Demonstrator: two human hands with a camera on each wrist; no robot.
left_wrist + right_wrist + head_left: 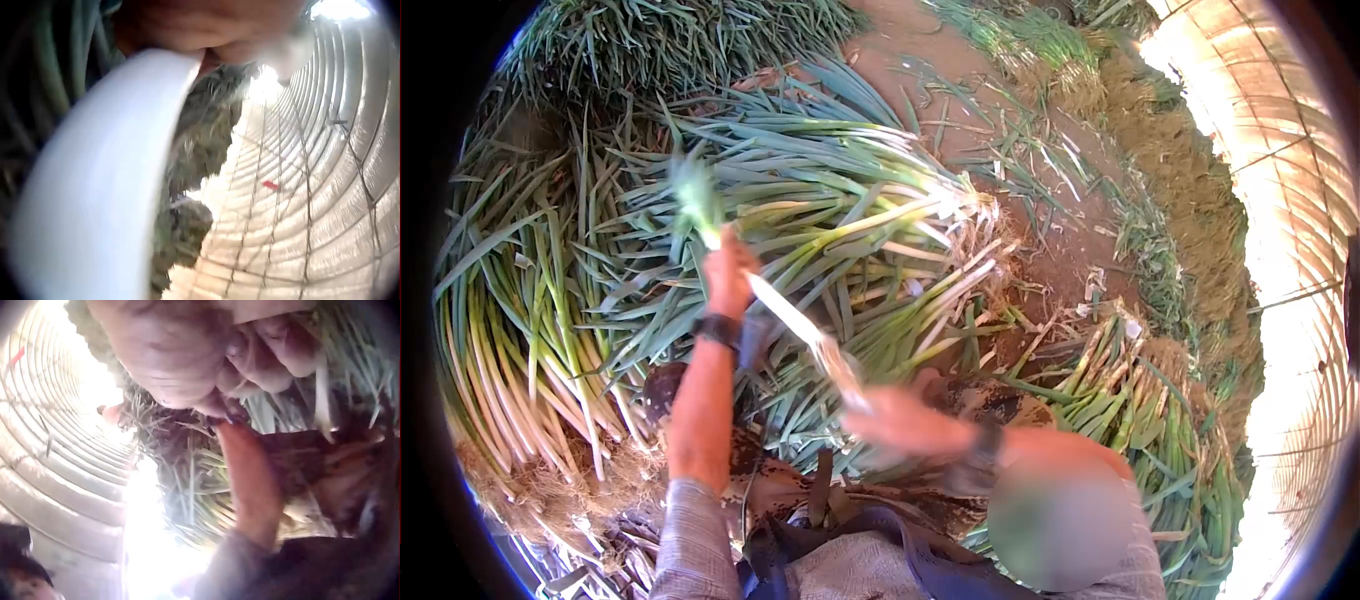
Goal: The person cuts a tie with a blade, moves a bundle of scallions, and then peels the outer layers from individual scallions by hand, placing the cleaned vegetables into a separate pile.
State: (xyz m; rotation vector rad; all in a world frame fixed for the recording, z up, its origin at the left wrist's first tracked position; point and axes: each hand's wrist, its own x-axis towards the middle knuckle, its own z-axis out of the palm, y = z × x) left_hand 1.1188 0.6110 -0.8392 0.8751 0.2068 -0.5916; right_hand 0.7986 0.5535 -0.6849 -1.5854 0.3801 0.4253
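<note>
A farm growing tunnel, not an indoor room; a translucent arched cover [1290,200] stretched over curved hoops [350,125] and crossing wires closes the side; the floor is bare brown soil [1060,250]; pulled green onions [830,200], roots still attached, lie heaped in rows across it.

The left arm [700,410] reaches forward, forearm bare below a rolled sleeve, and the left hand [728,275] is fisted round a stalk [795,320]. The right hand [900,420], blurred, lies lower and nearer the body, its fingers [262,344] curled at the stalk's lower end.
</note>
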